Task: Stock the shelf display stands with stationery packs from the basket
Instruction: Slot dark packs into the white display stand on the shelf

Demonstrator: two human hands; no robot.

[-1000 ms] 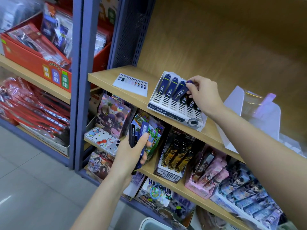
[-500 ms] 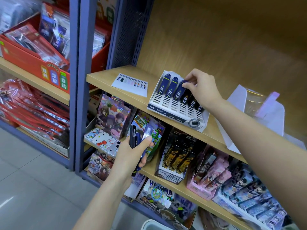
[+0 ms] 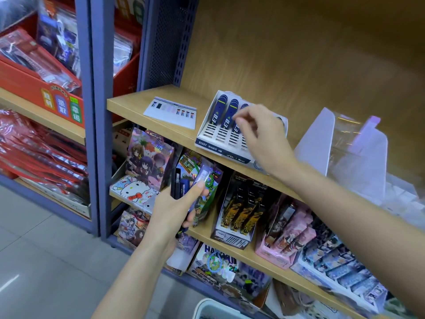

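Since right hand (image 3: 264, 139) blurs over "S1357 HB" stand (image 3: 213, 137), I can't tell its grip; left hand (image 3: 167, 212) holds packs (image 3: 178, 183).

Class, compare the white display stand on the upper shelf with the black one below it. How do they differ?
The white display stand holds blue packs; the black display stand holds black-and-gold packs. The right hand hovers over the white stand; no hand touches the black one. Both lean packs in rows.

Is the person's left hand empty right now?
No, the left hand grips a bundle of dark blue packs, with the thumb pressed across them.
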